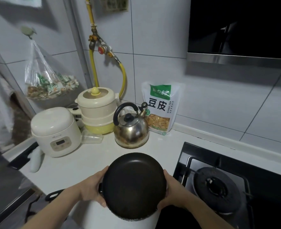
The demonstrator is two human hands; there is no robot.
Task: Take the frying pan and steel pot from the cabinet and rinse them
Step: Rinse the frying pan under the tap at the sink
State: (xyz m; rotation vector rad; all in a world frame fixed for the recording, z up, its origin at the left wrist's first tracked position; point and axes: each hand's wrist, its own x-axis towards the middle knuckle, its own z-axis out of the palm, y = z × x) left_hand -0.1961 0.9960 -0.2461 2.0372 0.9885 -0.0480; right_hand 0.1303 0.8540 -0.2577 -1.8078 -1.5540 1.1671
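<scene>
A home kitchen: tiled wall (161,30), gas hob (219,184), rice cooker (55,131) and kettle (130,129) on the counter (87,159).

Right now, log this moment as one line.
left hand: holds round black frying pan | right hand: holds pan | pan: above white counter | steel pot: unseen

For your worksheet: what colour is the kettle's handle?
Black, on the steel kettle; head view.

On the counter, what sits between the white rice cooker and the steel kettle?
In the head view, a clear plastic cup lies on its side between rice cooker and kettle, in front of the cream stacked steamer.
</scene>
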